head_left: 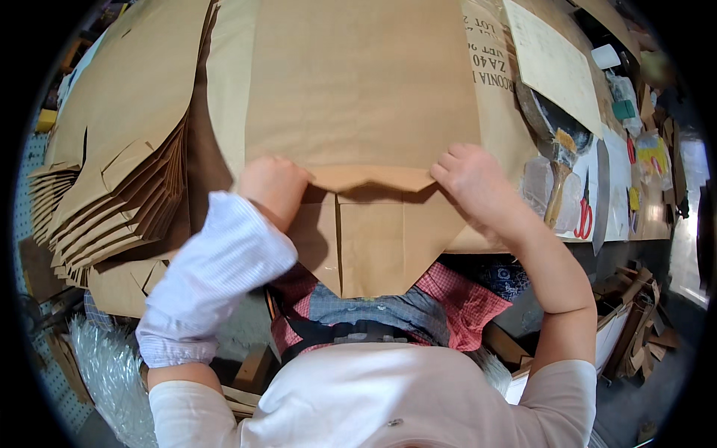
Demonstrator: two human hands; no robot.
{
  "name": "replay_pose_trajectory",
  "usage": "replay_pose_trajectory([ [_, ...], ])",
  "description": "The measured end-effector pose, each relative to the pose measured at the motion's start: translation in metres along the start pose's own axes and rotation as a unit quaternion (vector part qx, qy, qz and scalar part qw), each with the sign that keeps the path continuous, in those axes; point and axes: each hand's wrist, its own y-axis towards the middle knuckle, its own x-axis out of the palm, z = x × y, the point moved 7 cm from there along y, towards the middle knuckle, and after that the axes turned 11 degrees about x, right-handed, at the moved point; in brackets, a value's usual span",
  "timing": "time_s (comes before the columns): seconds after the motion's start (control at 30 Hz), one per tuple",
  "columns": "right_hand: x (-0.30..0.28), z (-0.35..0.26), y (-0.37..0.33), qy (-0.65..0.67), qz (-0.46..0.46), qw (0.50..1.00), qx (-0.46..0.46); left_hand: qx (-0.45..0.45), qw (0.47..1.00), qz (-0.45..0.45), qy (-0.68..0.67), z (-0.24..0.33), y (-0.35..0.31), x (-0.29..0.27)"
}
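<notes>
Paper stack [138,112] and brush [558,183] (opposite sides) obstruct passage beside sack [366,97]

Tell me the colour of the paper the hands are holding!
Light brown; the paper shows best in the head view.

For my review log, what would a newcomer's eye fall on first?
In the middle, a large brown paper sack, a fold near its tapered end gripped by the left hand and right hand. To its left, a fanned brown paper stack; to its right, red-handled scissors and a wooden-handled brush.
</notes>
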Motion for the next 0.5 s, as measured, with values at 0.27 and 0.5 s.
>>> replay_pose_trajectory([
  [0.27,0.051,-0.09,0.006,0.098,0.065,0.992,0.055,0.099,0.961,0.17,-0.196,0.078,-0.01,0.017],
  [0.5,0.04,-0.021,-0.047,0.183,0.136,0.958,0.176,0.023,0.971,0.169,-0.169,0.016,-0.036,0.039],
])
